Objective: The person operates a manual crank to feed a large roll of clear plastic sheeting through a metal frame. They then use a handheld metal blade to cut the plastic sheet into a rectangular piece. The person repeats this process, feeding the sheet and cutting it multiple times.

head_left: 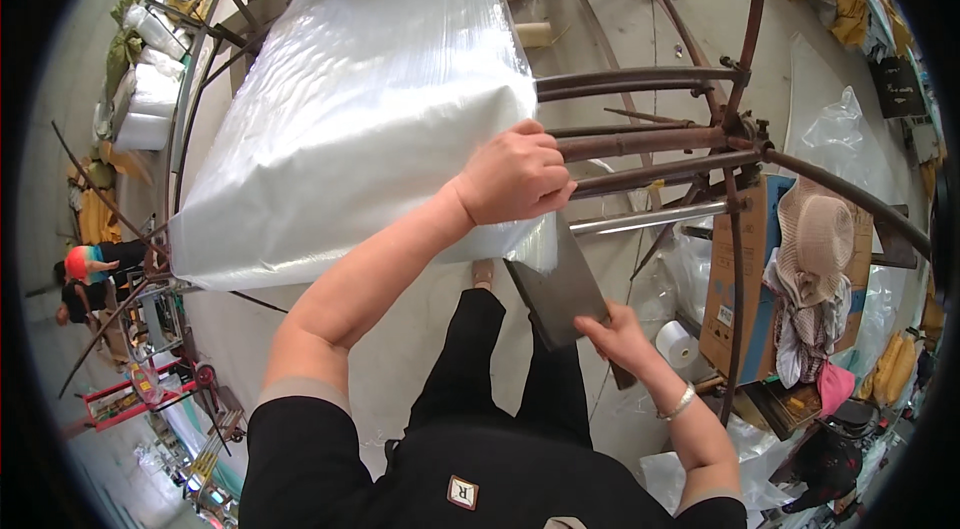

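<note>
My left hand (515, 172) clutches the plastic sheet (370, 144) near frame centre. Lower right, my right hand (622, 334) pinches the blade (562, 287), slanting up-left toward it.

Ahead and to my left, the plastic sheet (370, 119) blocks any straight reach across the metal frame (645, 143). Past the sheet's right edge, by my left hand (515, 174), the frame's rails leave slots (the nearest look narrow). Room opens between the sheet's near edge and my legs (462, 359), until the grey plate (555, 279) intrudes. A cardboard box (752, 294) crowds the frame's right end.
</note>
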Tool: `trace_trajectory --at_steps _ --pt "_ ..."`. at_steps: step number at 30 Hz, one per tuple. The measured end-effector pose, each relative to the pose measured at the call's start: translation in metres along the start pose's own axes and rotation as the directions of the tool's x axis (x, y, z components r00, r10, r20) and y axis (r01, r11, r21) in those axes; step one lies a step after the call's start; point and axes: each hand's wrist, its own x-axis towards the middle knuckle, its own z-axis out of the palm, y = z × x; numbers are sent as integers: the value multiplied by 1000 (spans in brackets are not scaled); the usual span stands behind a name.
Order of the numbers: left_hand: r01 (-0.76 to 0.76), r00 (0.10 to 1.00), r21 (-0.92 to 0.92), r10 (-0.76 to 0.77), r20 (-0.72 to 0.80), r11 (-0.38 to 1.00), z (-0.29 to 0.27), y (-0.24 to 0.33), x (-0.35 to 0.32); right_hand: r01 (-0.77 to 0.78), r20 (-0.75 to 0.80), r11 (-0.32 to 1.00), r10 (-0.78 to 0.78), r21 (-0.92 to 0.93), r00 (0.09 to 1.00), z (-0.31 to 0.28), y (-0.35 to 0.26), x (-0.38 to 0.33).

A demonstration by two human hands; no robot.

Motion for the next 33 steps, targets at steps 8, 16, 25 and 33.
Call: trace_trajectory --at_steps 8,16,25,33 --pt "-1 1000 -29 1 -21 1000 5 4 3 96 78 995 -94 -26 993 7 -33 50" --pt "3 999 -11 -3 -38 1000 5 1 -4 -58 51 998 59 -24 997 13 -6 3" --pt "-9 1000 -7 9 4 1000 5 1 -6 96 -25 995 -96 -14 995 54 -34 53" --pt "2 1000 -16 -3 -28 1000 4 -1 -8 -57 -23 982 54 -179 998 24 -14 10"
